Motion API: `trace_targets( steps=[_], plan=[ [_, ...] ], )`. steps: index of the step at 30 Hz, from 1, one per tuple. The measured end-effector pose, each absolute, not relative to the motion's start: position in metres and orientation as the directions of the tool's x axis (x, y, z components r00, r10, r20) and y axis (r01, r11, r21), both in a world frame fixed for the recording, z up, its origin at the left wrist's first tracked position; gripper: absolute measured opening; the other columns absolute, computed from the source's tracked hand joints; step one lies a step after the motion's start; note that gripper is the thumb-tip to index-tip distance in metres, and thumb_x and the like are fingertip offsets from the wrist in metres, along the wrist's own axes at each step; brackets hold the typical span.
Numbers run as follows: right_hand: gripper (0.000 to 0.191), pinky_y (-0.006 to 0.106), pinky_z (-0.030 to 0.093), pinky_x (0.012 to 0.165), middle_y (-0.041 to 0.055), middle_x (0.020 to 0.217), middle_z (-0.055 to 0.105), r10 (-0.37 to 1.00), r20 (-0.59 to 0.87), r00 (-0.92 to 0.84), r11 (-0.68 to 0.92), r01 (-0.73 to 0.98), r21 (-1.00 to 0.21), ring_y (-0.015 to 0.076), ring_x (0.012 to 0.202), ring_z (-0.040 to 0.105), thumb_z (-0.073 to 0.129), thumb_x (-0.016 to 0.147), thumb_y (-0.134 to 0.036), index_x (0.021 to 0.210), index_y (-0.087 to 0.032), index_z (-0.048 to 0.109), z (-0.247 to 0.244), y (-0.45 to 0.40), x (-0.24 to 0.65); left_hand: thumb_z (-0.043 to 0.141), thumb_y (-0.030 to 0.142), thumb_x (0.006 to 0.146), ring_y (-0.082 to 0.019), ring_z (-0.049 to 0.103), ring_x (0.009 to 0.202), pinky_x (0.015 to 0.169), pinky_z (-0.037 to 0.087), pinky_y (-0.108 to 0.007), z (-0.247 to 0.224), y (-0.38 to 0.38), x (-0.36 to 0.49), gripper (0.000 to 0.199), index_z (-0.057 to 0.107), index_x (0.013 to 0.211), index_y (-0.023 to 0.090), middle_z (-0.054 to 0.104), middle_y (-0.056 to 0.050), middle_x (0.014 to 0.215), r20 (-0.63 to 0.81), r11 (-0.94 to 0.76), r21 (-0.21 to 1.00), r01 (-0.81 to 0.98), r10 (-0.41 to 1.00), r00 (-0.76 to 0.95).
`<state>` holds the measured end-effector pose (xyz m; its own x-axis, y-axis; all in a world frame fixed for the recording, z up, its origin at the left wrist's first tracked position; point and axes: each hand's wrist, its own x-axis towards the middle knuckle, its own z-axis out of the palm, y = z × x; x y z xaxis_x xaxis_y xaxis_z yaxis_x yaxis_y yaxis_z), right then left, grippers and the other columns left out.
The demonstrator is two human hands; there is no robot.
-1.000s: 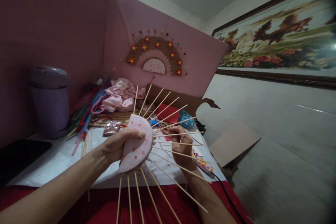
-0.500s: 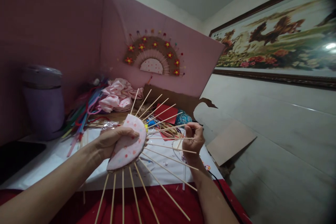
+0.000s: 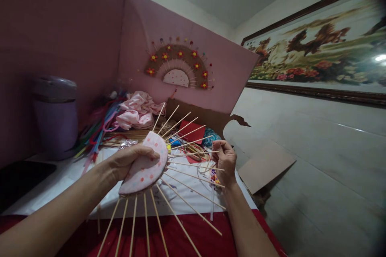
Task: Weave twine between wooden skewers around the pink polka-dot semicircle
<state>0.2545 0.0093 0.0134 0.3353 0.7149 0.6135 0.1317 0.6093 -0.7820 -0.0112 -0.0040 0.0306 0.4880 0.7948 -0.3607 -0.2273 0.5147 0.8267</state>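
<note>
My left hand (image 3: 132, 160) grips a half-round piece (image 3: 147, 168) covered in pale pink dotted cloth, its thumb lying across the front. Thin wooden sticks (image 3: 187, 212) fan out from the curved edge of this piece, to the top, right and bottom. At the right, my right hand (image 3: 225, 160) is closed in a pinch at the tip of one of these sticks. A similar half-round ornament (image 3: 177, 58) with a brown band and red and yellow flowers hangs on the pink board behind.
On the white-covered table (image 3: 187, 196) lie crumpled pink cloth (image 3: 137, 108), coloured pipe cleaners (image 3: 98, 128), red paper (image 3: 193, 130) and blue yarn (image 3: 211, 136). A lilac bin (image 3: 56, 116) stands left. Torn brown cardboard (image 3: 200, 108) leans behind. A framed horse picture (image 3: 316, 48) hangs right.
The stick fan has turned slightly clockwise, its lower sticks swinging left. My right hand stays pinched at the stick tips, a little lower. The view has shifted slightly.
</note>
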Motion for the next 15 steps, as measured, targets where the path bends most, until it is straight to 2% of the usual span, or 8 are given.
trace_targets(
  steps=[2,4,6,8,12,15],
  plan=[
    [0.019,0.019,0.026,0.036,-0.0069,0.049,0.042,0.715,0.625,0.313,0.579,0.235,-0.78,0.006,0.037,0.033,0.054,0.076,-0.035,0.072,-0.017,0.054,0.009,0.013,0.252,0.061,0.01,0.055,-0.018,0.06,0.044,0.043,0.049,-0.025,0.035,-0.008,-0.009,0.007,0.066,0.059,0.007,0.067,-0.01,0.054,-0.332,0.503,0.828,-0.247,0.796,0.506],
    [0.015,0.022,0.035,0.044,-0.0028,0.054,0.051,0.693,0.678,0.244,0.571,0.388,-0.723,0.0097,0.046,0.045,0.056,0.075,-0.03,0.07,-0.017,0.057,0.002,0.014,0.248,0.061,0.009,0.055,-0.019,0.062,0.047,0.045,0.05,-0.024,0.038,-0.013,-0.006,0.009,0.067,0.062,0.006,0.068,-0.011,0.056,-0.298,0.491,0.826,-0.278,0.798,0.523],
    [0.01,0.026,0.04,0.056,0.0015,0.064,0.059,0.681,0.73,0.064,0.589,0.544,-0.597,0.014,0.06,0.053,0.055,0.076,-0.025,0.071,-0.017,0.06,-0.005,0.011,0.24,0.063,0.011,0.056,-0.018,0.063,0.049,0.047,0.05,-0.024,0.04,-0.016,-0.004,0.01,0.068,0.063,0.007,0.069,-0.011,0.059,-0.262,0.478,0.816,-0.326,0.807,0.529],
    [0.011,0.027,0.041,0.064,0.0035,0.071,0.062,0.661,0.733,-0.159,0.622,0.663,-0.417,0.0162,0.068,0.056,0.051,0.077,-0.019,0.074,-0.018,0.061,-0.012,0.007,0.23,0.064,0.015,0.06,-0.018,0.063,0.05,0.048,0.05,-0.024,0.039,-0.017,-0.004,0.009,0.068,0.063,0.008,0.069,-0.01,0.059,-0.243,0.469,0.803,-0.369,0.822,0.516],
    [0.019,0.024,0.04,0.062,0.0029,0.068,0.061,0.643,0.644,-0.414,0.652,0.738,-0.177,0.0147,0.065,0.055,0.042,0.077,-0.01,0.07,-0.018,0.057,-0.021,-0.003,0.21,0.065,0.02,0.063,-0.017,0.063,0.05,0.05,0.05,-0.024,0.033,-0.016,-0.005,0.012,0.068,0.065,0.008,0.069,-0.008,0.059,-0.225,0.477,0.781,-0.403,0.817,0.531],
    [0.017,0.024,0.039,0.059,0.0029,0.067,0.061,0.633,0.601,-0.487,0.659,0.747,-0.089,0.0152,0.062,0.055,0.043,0.072,-0.007,0.07,-0.018,0.056,-0.024,-0.007,0.201,0.065,0.018,0.063,-0.017,0.064,0.052,0.052,0.05,-0.023,0.029,-0.017,-0.002,0.01,0.069,0.066,0.009,0.07,-0.008,0.061,-0.186,0.476,0.763,-0.438,0.81,0.556]
  ],
)
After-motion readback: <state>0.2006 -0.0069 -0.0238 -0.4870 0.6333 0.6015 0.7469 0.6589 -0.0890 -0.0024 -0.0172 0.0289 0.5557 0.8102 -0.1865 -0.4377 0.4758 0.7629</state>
